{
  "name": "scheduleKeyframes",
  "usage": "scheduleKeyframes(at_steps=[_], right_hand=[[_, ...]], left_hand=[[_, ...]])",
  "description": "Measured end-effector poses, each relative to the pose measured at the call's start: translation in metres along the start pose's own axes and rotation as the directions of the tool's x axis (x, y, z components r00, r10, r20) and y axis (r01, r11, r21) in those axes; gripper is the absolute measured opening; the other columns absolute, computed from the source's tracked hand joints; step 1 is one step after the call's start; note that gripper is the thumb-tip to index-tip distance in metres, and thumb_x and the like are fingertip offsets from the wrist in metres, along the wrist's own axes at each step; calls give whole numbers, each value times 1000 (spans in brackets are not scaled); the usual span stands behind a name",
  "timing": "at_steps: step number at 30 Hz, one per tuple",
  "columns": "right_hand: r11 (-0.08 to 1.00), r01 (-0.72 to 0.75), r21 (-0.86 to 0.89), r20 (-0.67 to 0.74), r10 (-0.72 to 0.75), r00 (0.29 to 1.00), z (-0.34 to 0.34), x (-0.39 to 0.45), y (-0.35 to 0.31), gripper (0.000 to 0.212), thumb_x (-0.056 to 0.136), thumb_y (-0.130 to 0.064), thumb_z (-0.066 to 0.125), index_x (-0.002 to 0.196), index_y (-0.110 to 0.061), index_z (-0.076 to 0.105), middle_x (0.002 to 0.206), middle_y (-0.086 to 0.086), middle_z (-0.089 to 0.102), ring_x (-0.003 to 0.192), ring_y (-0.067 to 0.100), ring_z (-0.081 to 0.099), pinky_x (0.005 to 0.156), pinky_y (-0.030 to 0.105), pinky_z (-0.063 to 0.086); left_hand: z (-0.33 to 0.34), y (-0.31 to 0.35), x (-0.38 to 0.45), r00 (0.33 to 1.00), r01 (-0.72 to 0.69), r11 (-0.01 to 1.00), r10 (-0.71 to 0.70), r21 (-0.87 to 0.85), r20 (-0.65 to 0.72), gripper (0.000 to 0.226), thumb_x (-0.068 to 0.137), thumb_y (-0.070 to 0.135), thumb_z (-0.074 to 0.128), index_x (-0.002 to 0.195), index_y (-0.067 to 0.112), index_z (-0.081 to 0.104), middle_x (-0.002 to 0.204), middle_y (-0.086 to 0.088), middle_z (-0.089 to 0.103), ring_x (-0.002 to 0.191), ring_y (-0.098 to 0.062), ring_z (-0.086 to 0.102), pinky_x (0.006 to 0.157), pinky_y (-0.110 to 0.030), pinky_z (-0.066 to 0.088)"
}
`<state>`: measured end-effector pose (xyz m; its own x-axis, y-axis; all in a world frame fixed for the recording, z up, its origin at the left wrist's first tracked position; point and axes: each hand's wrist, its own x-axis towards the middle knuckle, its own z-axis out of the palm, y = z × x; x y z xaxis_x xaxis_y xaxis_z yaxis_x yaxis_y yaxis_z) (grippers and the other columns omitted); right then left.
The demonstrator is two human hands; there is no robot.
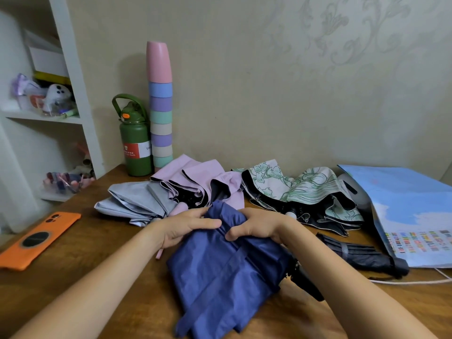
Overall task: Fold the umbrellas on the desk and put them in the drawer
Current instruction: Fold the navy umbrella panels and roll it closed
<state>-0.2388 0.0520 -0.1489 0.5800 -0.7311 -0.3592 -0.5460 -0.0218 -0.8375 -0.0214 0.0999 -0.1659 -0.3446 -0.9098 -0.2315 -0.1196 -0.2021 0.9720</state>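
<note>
Both hands gripping blue umbrella [227,272] on wooden desk [80,260], left hand [186,227] and right hand [254,226] fingers curled round its bunched upper fabric, grey umbrella [137,201], pink umbrella [195,182], floral umbrella [303,192] behind

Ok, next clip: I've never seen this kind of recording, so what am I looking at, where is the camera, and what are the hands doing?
There is no machine here. A person wears one wide-angle camera on the head, looking forward and down, so the two bare arms come in from the bottom of the picture. The left hand and right hand both grip the bunched fabric of a navy blue umbrella lying on the wooden desk. Behind it lie three loose, unfolded umbrellas: a grey one, a pink one and a white one with green flowers. To the right, a black umbrella is already rolled and strapped, beside a blue paper bag. On the left are an orange phone, a green bottle and a stack of pastel cups. No drawer is in view.
</note>
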Motion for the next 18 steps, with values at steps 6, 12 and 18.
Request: scheduleKeyframes(at_steps=[6,12,18], right_hand=[[999,45,-9,31,-45,999,5,6,9,57,76,-24,84,130,-24,65,123,3,74,112,24,71,103,46,55],[995,45,-84,-33,-48,998,-8,-2,15,70,73,-61,84,128,-25,61,127,-2,69,113,13,69,106,40,52],[994,65,84,-67,-59,996,-18,-14,19,45,99,-63,53,119,-26,70,117,-9,75,108,9,71,100,30,53]], left_hand=[[-2,-14,13,997,-49,998,50,31,-61,40,93,9,72,131,14,64,123,-4,74,117,-21,69,100,-31,53],[-12,-33,21,999,-12,1000,13,17,-53,49,86,20,79,132,13,64,128,-7,72,122,-24,66,115,-45,43],[-16,-38,15,996,33,999,-30,-35,88,59,78,5,74,135,11,61,133,-15,68,122,-30,65,108,-41,48]])
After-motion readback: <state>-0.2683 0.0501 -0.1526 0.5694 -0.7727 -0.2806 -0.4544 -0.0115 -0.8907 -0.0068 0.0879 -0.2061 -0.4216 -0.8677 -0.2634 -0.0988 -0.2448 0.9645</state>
